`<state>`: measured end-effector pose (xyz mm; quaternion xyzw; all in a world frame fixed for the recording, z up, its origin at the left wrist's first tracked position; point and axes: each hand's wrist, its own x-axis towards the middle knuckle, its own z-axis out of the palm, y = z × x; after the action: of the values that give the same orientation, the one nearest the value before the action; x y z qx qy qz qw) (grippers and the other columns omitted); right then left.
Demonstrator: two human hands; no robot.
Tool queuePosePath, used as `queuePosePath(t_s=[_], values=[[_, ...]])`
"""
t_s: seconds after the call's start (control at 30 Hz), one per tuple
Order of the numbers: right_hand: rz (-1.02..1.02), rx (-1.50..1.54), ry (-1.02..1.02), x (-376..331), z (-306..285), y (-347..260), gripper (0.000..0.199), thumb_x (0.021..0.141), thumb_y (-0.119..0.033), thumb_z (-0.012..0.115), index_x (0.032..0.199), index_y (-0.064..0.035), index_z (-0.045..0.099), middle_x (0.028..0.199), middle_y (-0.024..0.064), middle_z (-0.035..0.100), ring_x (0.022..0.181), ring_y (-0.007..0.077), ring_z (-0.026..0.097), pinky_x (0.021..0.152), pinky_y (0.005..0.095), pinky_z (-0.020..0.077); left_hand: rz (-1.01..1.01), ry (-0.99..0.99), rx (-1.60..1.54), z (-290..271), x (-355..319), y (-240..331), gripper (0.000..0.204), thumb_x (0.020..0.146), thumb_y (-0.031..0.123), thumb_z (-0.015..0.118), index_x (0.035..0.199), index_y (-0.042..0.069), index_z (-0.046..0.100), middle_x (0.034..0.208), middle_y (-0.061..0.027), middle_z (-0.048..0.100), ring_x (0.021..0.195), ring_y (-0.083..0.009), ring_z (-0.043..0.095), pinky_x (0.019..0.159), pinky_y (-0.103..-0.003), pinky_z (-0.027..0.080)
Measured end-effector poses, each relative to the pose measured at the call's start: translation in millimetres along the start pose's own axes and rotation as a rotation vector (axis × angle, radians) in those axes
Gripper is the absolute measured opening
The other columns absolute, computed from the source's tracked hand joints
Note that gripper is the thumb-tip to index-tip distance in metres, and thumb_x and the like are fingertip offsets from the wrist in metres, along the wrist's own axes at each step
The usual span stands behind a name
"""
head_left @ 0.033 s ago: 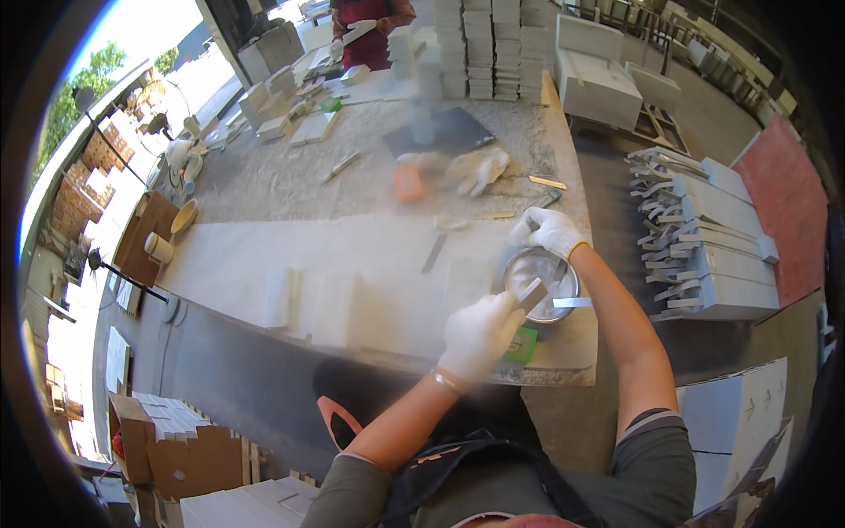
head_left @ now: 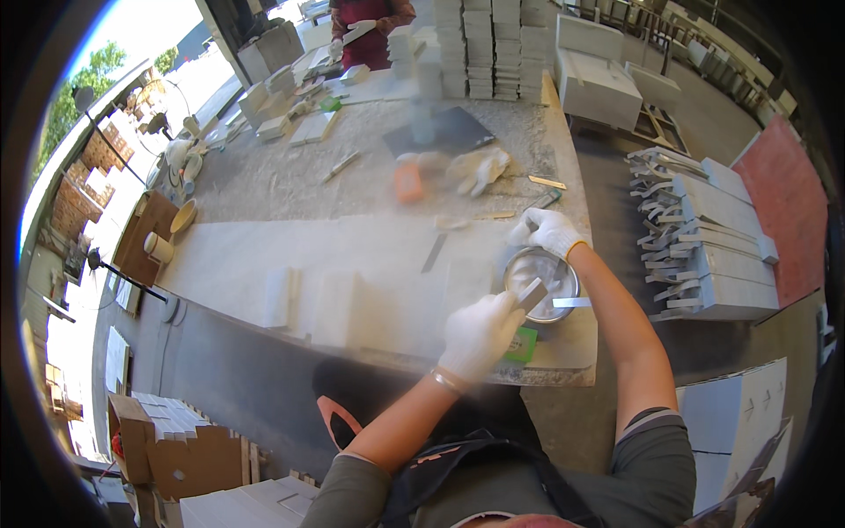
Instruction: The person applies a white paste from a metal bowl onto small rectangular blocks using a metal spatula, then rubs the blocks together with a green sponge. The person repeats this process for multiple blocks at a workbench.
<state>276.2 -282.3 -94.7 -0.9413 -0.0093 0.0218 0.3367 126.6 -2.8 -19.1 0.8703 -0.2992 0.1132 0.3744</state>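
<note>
My left hand [head_left: 480, 336], in a white glove, grips a small flat grey-and-white bar [head_left: 532, 295]. The bar's free end points up over the near left side of a round metal bowl [head_left: 574, 268] holding a whitish, wet-looking paste. Beyond the bowl's far rim is my right hand [head_left: 547, 232], gloved too, its fingers curled together; what they hold, if anything, is hidden. A flat white strip [head_left: 572, 302] lies across the bowl's right rim. Close by my left hand, a green box [head_left: 521, 345] sits partly covered on the table.
White blocks [head_left: 280, 297] stand on the dusty table [head_left: 220, 255]. Farther back lie loose gloves [head_left: 480, 169], an orange object [head_left: 408, 182] and a dark sheet [head_left: 440, 130]. Tall stacks of pale tiles [head_left: 480, 53] rise at the far edge, near a person [head_left: 365, 31] in a red apron.
</note>
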Motion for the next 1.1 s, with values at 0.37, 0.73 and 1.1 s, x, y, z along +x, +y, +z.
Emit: queuePosePath(t_s=[0.37,0.73,1.1], values=[[-0.194,-0.143,0.31,-35.1,-26.0,-40.0,0.029,0.086,-0.016,0.072,0.115,-0.0126,0.076,0.105,0.0101,0.077,0.101,0.0334,0.072,0.092,0.0402,0.0563,-0.074,-0.052,-0.039,-7.3,1.4,1.9,0.019,0.093,0.03,0.071,0.101,0.014,0.069,0.089,-0.0123,0.072,0.08,-0.0358,0.07,0.07,-0.048,0.055],[0.199,-0.341,0.18,-193.4,-67.5,-61.3,0.038,0.089,-0.048,0.07,0.112,-0.0187,0.08,0.1,0.0103,0.075,0.094,0.0317,0.071,0.081,0.0424,0.0554,-0.145,-0.087,-0.13,-19.0,3.8,2.6,0.018,0.093,0.029,0.069,0.1,0.012,0.07,0.091,-0.0165,0.071,0.085,-0.0391,0.069,0.073,-0.05,0.054],[0.289,-0.15,0.118,-213.5,-44.4,-69.4,0.04,0.09,-0.051,0.067,0.113,-0.0207,0.078,0.1,0.0133,0.075,0.094,0.0336,0.071,0.081,0.0436,0.0539,-0.097,-0.102,0.015,-54.6,24.2,3.9,0.023,0.091,0.034,0.07,0.1,0.013,0.074,0.092,-0.0158,0.072,0.084,-0.038,0.07,0.072,-0.047,0.055]])
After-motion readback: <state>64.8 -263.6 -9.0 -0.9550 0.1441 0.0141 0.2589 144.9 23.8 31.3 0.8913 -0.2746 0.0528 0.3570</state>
